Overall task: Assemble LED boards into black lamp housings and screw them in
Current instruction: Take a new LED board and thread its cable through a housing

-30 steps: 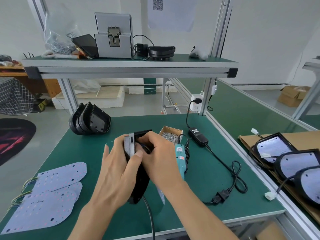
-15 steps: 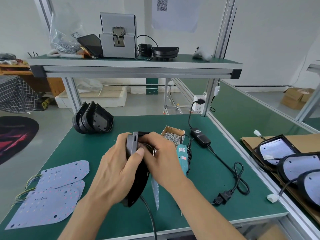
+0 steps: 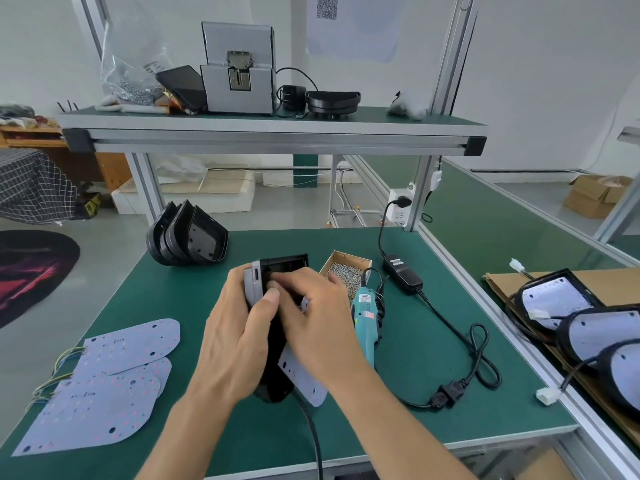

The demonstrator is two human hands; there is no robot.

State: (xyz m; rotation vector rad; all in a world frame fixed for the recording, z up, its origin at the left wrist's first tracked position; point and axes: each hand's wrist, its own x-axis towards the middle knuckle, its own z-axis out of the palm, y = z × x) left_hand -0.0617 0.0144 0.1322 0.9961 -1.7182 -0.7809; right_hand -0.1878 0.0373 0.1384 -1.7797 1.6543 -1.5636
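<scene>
My left hand is clamped round the black housing, holding it tilted on edge above the desk near the front edge, thumb on its rim, I'd say to steady it and keep the open face turned toward the other hand. My right hand has its fingers curled into the top of the housing, pressing the LED board in; the board's lower end sticks out below my wrist, so by my judgement it is not yet seated. A black cable hangs from the housing's bottom toward the front edge.

Just right of that hand lies the teal screwdriver, within reach for the screwing step. Spare boards are stacked at the front left corner, wires trailing off the left edge. Beyond the screwdriver sits the screw box, open, then the power adapter, its cord running to the socket on the rear right post. Empty housings lean nested at the rear left edge. Finished lamps rest on cardboard past the right edge.
</scene>
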